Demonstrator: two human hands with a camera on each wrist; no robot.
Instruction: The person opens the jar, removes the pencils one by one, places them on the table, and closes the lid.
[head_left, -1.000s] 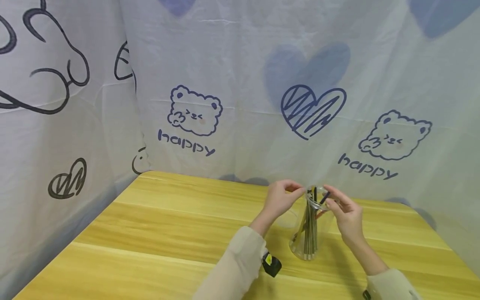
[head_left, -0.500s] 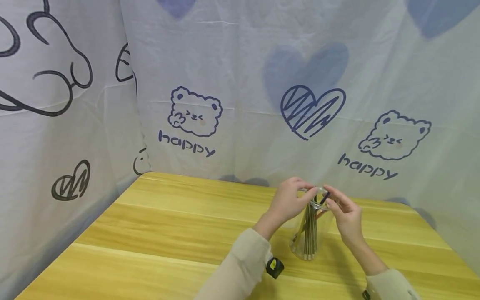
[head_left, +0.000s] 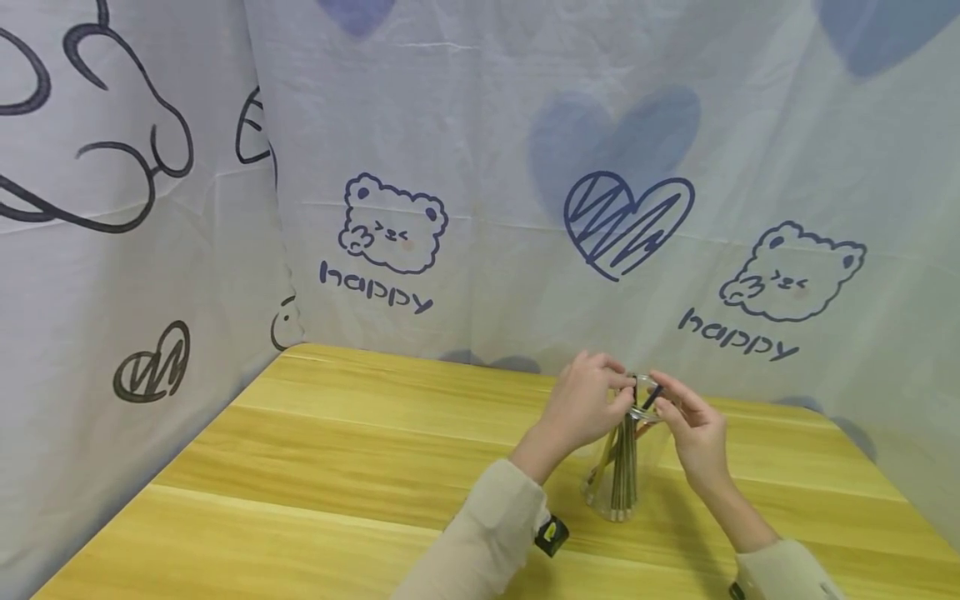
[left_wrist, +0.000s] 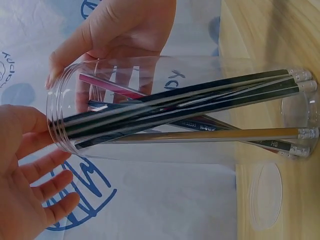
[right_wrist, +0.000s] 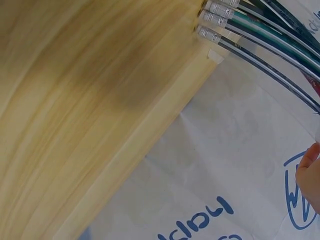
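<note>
A clear jar (left_wrist: 215,154) stands on the table, holding several dark pencils (left_wrist: 240,89), an ochre pencil (left_wrist: 220,135) and a red one. Their white-ended erasers point down; their other ends lean toward the mouth. My right hand (head_left: 699,437) grips the jar's rim, thumb on the near side and fingers behind. At the mouth, my left hand (head_left: 581,406) pinches the tops of dark pencils between thumb and index finger, its other fingers spread in the left wrist view. In the right wrist view, pencil ends (right_wrist: 240,47) cross the upper right corner.
A clear round lid (left_wrist: 266,195) lies on the wooden table (head_left: 322,450) beside the jar. White cloth (head_left: 495,275) printed with bears and hearts hangs behind the table and along its left side.
My left hand has moved right from beside the rim to over the jar's mouth, its fingers now at the pencil tops. My right hand keeps its grip.
</note>
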